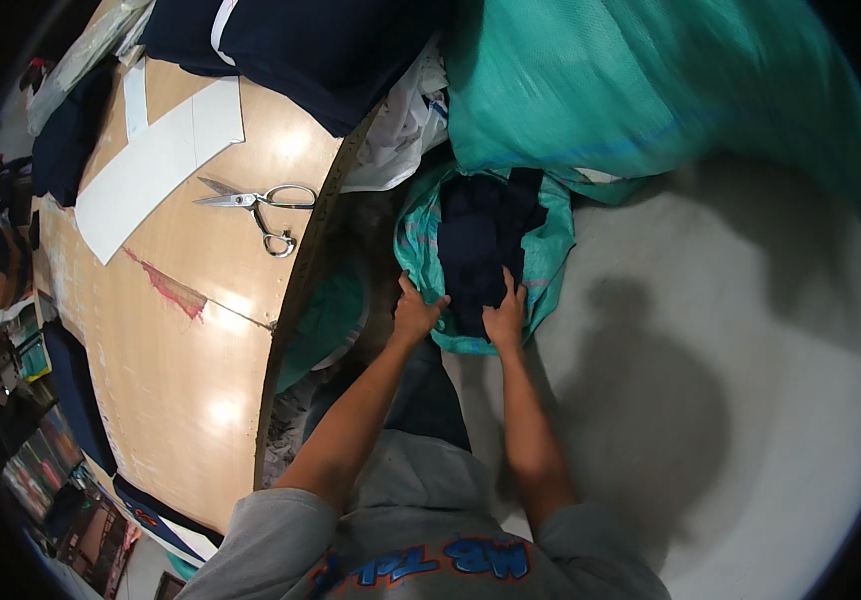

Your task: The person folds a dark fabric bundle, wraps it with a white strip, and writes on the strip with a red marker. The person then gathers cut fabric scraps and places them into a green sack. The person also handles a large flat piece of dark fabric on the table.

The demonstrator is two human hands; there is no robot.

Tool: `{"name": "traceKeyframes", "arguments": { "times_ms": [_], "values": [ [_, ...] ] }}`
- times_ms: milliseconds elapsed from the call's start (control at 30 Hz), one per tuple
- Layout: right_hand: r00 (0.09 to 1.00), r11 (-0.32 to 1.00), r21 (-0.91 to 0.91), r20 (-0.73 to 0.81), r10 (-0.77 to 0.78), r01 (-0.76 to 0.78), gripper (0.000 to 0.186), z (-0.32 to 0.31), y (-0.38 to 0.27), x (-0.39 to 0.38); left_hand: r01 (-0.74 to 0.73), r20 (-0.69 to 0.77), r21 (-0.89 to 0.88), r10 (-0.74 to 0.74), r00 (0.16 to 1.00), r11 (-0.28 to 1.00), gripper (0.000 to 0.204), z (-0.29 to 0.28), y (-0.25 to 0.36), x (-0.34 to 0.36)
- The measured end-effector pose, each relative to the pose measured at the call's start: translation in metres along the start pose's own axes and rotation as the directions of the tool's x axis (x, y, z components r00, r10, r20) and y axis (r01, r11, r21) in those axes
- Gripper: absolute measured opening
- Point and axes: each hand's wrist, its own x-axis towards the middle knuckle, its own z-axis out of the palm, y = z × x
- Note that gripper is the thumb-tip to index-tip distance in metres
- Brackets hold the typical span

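An open green woven sack (553, 260) stands on the floor in front of me, with folded dark navy cloth (470, 240) inside it. At the sack's near left rim is my left hand (417, 312), closed on the green material, its thumb lying toward the cloth. My right hand (506, 315) is closed at the near right side of the opening, where the dark cloth meets the sack. Its fingertips point away from me, and exactly how much sack or cloth they pinch is partly hidden.
A wooden table (200, 360) on the left bears metal scissors (255, 202), white pattern pieces (155, 175) and a dark cloth stack (290, 50). A large green sack (640, 90) bulks behind the small one. Grey floor (780, 420) lies to the right.
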Motion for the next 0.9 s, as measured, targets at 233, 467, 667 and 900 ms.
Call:
{"name": "traceKeyframes", "arguments": {
  "times_ms": [233,467,667,900],
  "values": [
    [0.99,0.997,0.04,-0.126,0.064,-0.059,0.084,0.002,0.005,0.004,0.04,0.102,-0.185,-0.021,0.995,0.982,0.069,-0.015,-0.003,0.019],
    [0.997,0.981,0.194,-0.071,0.041,-0.026,0.078,-0.004,-0.006,0.003,0.126,0.208,-0.721,0.04,0.977,0.682,0.075,-0.028,0.042,-0.057],
    [0.772,0.872,0.232,0.406,-0.489,0.43,0.073,0.003,-0.01,0.002,-0.235,0.21,-0.427,0.348,0.914,0.873,0.05,-0.076,0.062,-0.145],
    [0.845,0.829,-0.385,0.504,-0.179,0.406,0.071,0.068,-0.034,0.108,-0.32,0.157,-0.349,0.391,0.907,0.881,0.056,-0.091,0.038,-0.167]
  ]
}}
